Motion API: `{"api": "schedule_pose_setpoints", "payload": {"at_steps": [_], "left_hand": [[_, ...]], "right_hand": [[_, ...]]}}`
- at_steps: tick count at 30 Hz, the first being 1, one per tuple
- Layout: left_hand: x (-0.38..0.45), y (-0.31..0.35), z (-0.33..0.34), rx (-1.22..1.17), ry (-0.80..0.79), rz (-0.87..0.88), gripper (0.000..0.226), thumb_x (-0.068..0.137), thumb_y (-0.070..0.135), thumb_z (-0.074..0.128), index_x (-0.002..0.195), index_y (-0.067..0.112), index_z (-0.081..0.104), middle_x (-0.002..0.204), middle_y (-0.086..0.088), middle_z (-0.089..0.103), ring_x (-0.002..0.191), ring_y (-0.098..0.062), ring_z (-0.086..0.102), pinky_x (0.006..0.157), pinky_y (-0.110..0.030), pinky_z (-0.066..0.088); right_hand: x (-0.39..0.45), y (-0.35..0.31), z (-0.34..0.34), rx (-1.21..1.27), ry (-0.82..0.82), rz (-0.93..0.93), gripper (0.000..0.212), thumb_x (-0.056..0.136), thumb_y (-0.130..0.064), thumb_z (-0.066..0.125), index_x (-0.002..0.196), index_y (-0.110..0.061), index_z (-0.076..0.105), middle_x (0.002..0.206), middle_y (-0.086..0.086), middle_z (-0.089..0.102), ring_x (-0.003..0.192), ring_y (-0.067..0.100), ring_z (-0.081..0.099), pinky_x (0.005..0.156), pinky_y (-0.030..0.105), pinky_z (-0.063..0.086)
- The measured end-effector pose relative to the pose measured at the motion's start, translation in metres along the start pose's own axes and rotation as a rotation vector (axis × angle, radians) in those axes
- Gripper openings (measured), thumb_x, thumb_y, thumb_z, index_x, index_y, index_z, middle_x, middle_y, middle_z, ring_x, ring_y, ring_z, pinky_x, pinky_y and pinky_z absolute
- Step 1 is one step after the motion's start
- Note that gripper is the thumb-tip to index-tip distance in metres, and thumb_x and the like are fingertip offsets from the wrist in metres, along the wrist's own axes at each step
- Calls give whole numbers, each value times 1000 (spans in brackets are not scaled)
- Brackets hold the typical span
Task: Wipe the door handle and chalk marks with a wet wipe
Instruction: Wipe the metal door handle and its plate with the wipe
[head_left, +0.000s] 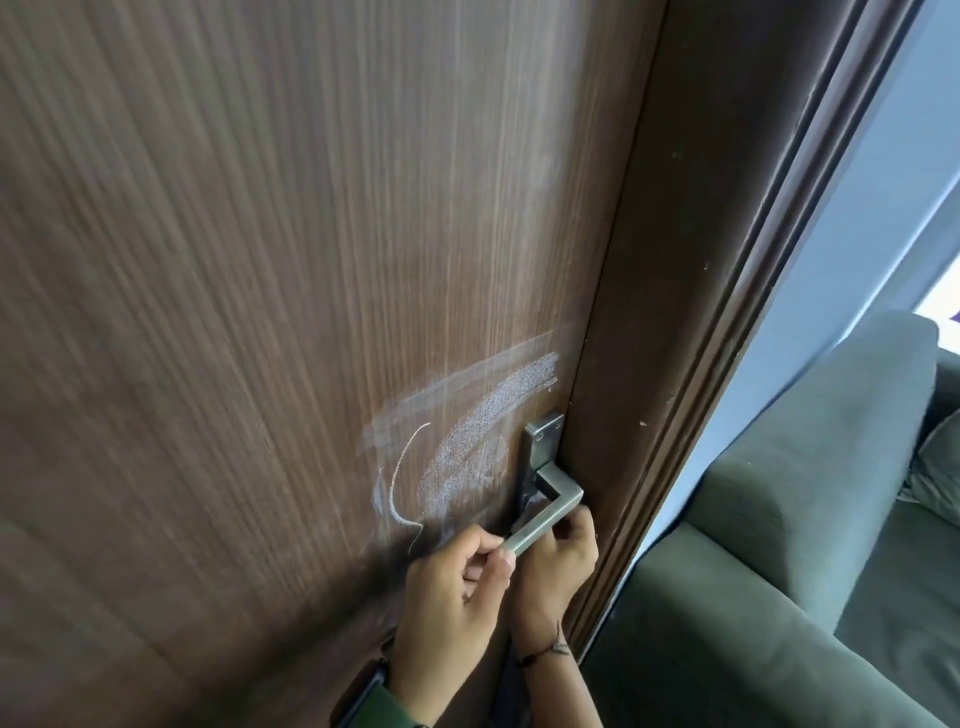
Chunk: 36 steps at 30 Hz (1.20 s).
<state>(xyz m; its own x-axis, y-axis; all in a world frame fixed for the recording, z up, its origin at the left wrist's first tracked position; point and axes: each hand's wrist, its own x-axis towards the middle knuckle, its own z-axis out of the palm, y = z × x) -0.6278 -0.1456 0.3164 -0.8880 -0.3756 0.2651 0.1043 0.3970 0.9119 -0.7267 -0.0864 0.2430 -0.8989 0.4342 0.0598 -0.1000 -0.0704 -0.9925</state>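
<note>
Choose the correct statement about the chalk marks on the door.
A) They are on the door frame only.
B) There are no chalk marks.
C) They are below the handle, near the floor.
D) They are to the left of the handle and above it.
D: the white chalk marks spread over the brown door left of the metal handle and rise above it, while both hands are at the lever.
</note>
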Motion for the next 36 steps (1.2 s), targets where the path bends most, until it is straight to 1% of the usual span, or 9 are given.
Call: {"api": "schedule_pose_setpoints", "payload": {"at_steps": [3, 6, 8, 13, 19, 25, 29, 33, 36], "left_hand": [[4, -1, -4, 2, -43, 18, 8, 84, 11, 61, 77, 8, 64, 62, -5, 68, 56, -13, 64, 57, -36, 56], [5, -1, -6, 5, -77, 36, 9, 84, 11, 60, 75, 8, 63, 63, -9, 69, 58, -17, 65, 58, -40, 56], [6, -1, -7, 1, -87, 44, 10, 83, 10, 60, 74, 9, 63, 63, -9, 69, 58, -18, 65, 58, -41, 56], [8, -3, -5, 9, -85, 59, 12, 83, 9, 60, 71, 10, 60, 60, -9, 69, 56, -18, 66, 54, -39, 54], [9, -2, -5, -1, -83, 68, 13, 82, 7, 61, 69, 10, 59, 57, -11, 67, 53, -22, 64, 54, -41, 54], [7, -1, -6, 4, -85, 71, 27, 82, 8, 62, 64, 26, 54, 55, -9, 66, 52, -20, 62, 54, -42, 53], [8, -1, -7, 16, -81, 83, 16, 82, 10, 62, 68, 16, 57, 57, -7, 66, 52, -17, 62, 53, -40, 53], [7, 1, -8, 51, -83, 107, 11, 83, 12, 61, 72, 10, 59, 59, -2, 68, 52, -14, 62, 53, -38, 52], [8, 2, -8, 58, -93, 111, 15, 84, 19, 58, 72, 9, 59, 63, -6, 69, 55, -16, 65, 55, -40, 54]], "right_hand": [[-2, -4, 3, 30, 55, 53, 16, 81, 0, 59, 72, -12, 56, 68, 13, 60, 58, 21, 51, 57, 43, 46], [-6, -13, 7, 99, 56, 11, 20, 84, 1, 57, 75, -17, 56, 62, 5, 54, 52, 12, 47, 49, 32, 40], [-7, -13, 7, 64, 32, 0, 22, 85, 0, 57, 74, -18, 56, 59, 1, 54, 48, 8, 45, 46, 30, 39], [-7, -10, 0, 77, -29, -4, 23, 80, 4, 59, 71, -17, 57, 62, 7, 54, 54, 17, 46, 50, 35, 39], [-8, -13, -10, 161, -167, -21, 17, 79, 1, 64, 72, -14, 61, 60, 2, 59, 51, 12, 50, 46, 27, 41], [-18, -8, -5, 123, -172, -103, 15, 84, -8, 65, 79, -20, 59, 66, -2, 61, 57, 7, 53, 51, 24, 44], [-17, -17, 2, 148, -95, -130, 14, 85, -10, 65, 77, -20, 59, 63, -3, 59, 55, 7, 52, 50, 22, 45], [-17, -24, 7, 237, -87, -134, 14, 86, -6, 64, 78, -16, 57, 62, -9, 59, 55, 0, 53, 50, 15, 45], [-17, -26, 9, 199, -90, -227, 10, 86, -17, 64, 81, -16, 55, 68, -4, 57, 58, -1, 53, 54, 14, 44]]}}
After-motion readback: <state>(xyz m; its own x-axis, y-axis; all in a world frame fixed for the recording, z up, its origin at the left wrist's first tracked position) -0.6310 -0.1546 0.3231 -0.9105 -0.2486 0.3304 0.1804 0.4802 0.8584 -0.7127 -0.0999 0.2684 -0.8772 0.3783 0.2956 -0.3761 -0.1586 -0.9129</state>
